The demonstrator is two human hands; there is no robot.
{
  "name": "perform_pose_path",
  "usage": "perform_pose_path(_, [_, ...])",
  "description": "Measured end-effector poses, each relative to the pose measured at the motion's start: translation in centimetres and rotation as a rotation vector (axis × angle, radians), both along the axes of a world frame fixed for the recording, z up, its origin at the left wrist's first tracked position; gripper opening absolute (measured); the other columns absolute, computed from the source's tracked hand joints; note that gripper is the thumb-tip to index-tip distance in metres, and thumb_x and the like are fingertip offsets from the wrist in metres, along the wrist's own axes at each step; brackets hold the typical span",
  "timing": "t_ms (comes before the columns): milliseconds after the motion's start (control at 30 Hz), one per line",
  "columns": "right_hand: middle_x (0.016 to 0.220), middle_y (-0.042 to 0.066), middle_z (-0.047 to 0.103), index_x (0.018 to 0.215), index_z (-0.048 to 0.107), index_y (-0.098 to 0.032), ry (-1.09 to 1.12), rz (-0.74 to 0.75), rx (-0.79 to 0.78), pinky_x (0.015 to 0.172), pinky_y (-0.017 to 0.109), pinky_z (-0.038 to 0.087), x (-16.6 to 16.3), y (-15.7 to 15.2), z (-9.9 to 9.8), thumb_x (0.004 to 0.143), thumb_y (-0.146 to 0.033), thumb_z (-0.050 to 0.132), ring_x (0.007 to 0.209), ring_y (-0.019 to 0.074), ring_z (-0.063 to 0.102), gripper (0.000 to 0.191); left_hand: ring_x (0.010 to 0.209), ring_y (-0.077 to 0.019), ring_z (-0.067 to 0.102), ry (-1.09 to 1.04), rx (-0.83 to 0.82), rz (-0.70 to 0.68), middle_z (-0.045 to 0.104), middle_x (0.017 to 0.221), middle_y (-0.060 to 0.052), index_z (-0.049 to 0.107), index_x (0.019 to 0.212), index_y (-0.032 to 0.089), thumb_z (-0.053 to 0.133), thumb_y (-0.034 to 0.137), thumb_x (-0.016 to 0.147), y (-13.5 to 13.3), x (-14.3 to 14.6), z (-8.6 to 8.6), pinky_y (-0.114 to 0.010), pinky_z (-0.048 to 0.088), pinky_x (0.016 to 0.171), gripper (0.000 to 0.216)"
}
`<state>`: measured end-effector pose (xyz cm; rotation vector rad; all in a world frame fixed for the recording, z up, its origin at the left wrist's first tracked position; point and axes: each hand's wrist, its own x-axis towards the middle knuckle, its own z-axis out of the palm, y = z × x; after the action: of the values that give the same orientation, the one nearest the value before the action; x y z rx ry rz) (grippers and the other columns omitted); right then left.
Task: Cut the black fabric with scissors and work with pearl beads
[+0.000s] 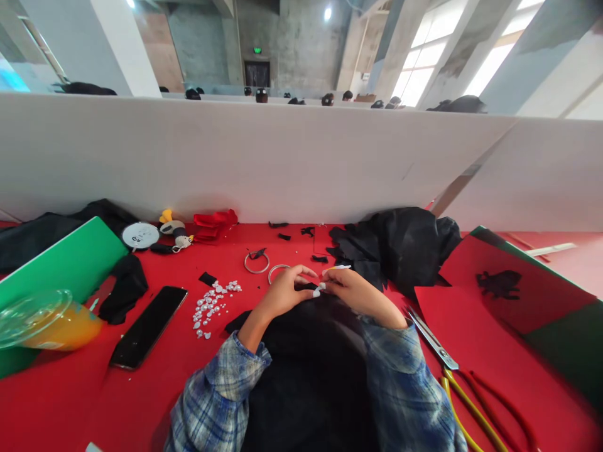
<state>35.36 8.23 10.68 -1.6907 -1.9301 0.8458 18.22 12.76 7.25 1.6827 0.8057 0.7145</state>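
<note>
My left hand [285, 292] and my right hand [351, 289] meet over the middle of the red table [70, 402], fingers pinched together on a small black piece of fabric [308, 286]. Both wrists rest on a larger black cloth [306, 364] lying in front of me. Just beyond my fingers lie two metal rings [257, 262], one partly behind my left hand. A scatter of small pearly beads [211, 306] lies left of my left hand.
A black phone [149, 325] lies left, beside a green board [61, 260] and a plastic cup of orange drink [51, 320]. Scissors with yellow handles [447, 370] lie right, on red sheets [494, 351]. A heap of black fabric [400, 242] sits behind; a white partition [282, 163] closes the back.
</note>
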Motion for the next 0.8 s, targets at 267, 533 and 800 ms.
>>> perform_pose_path(267, [0.061, 0.001, 0.056, 0.064, 0.057, -0.017, -0.193, -0.159, 0.074, 0.055, 0.025, 0.033, -0.4, -1.0, 1.3, 0.085, -0.022, 0.042, 0.058, 0.0137, 0.048, 0.026, 0.070, -0.0143, 0.064, 0.010, 0.067, 0.033, 0.065, 0.069, 0.003, 0.055, 0.094, 0.018, 0.067, 0.010, 0.071, -1.0, 0.6, 0.7, -0.025, 0.045, 0.066, 0.027])
perform_pose_path(533, [0.087, 0.010, 0.059, 0.091, 0.062, -0.015, -0.257, -0.263, 0.382, 0.074, 0.031, 0.044, -0.9, -2.6, 2.1, 0.091, -0.030, 0.043, 0.080, 0.0209, 0.058, 0.024, 0.073, -0.0147, 0.064, -0.061, 0.080, 0.166, 0.066, 0.074, 0.001, 0.053, 0.086, 0.018, 0.072, 0.014, 0.069, -1.2, 0.8, 1.7, -0.025, 0.045, 0.069, 0.026])
perform_pose_path(800, [0.089, 0.006, 0.061, 0.099, 0.065, -0.023, -0.076, -0.129, 0.585, 0.071, 0.030, 0.050, -0.5, -5.1, 5.0, 0.089, -0.025, 0.049, 0.079, 0.0181, 0.060, 0.019, 0.079, -0.0157, 0.065, -0.052, 0.137, 0.202, 0.068, 0.082, -0.001, 0.055, 0.092, 0.018, 0.065, 0.016, 0.076, -1.3, -0.7, 3.1, -0.027, 0.048, 0.071, 0.019])
